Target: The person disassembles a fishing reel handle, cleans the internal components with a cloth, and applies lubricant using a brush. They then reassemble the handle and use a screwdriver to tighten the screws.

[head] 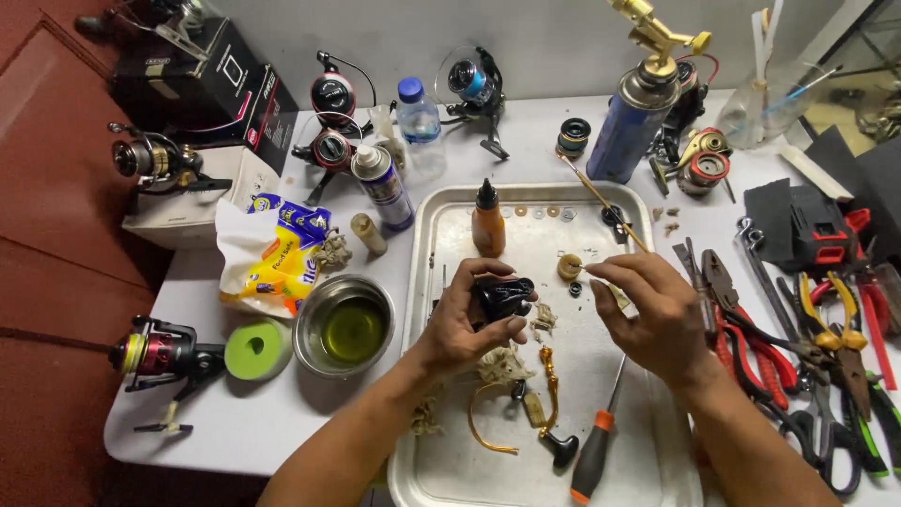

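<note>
From the head camera, looking down on a crowded white table (235, 422), the left hand (460, 324) is closed around a small black reel body (502, 299), held just above the metal tray (441, 479). The right hand (648, 314) pinches a thin stick (601, 199) between thumb and fingertips; its far end slants up toward the blue gas canister (631, 127), its near tip sits close to the reel body.

The reel body looks hard, compact and glossy, probably a bit greasy, so I judge it could slip. Cupping it by its broad sides, as the left hand does, seems the safe hold. The stick looks light and stiff, likely easy to snap if levered.

The tray holds loose parts: an orange bottle (488, 225) standing upright with a black cap, a few small washers (537, 212) near the far rim, a tan ring (569, 267), a gold handle (552, 394) with a black knob, wads of dirty rag, and a screwdriver (597, 451) with an orange-and-black grip. To the left of the tray, a steel bowl (344, 326) contains yellowish-green liquid, with a green roll of tape (257, 349) beside it. A clear water bottle (419, 127) stands further back. Pliers and cutters (798, 329) lie in a heap on the right, and several fishing reels (160, 355) sit around the table's edges.
</note>
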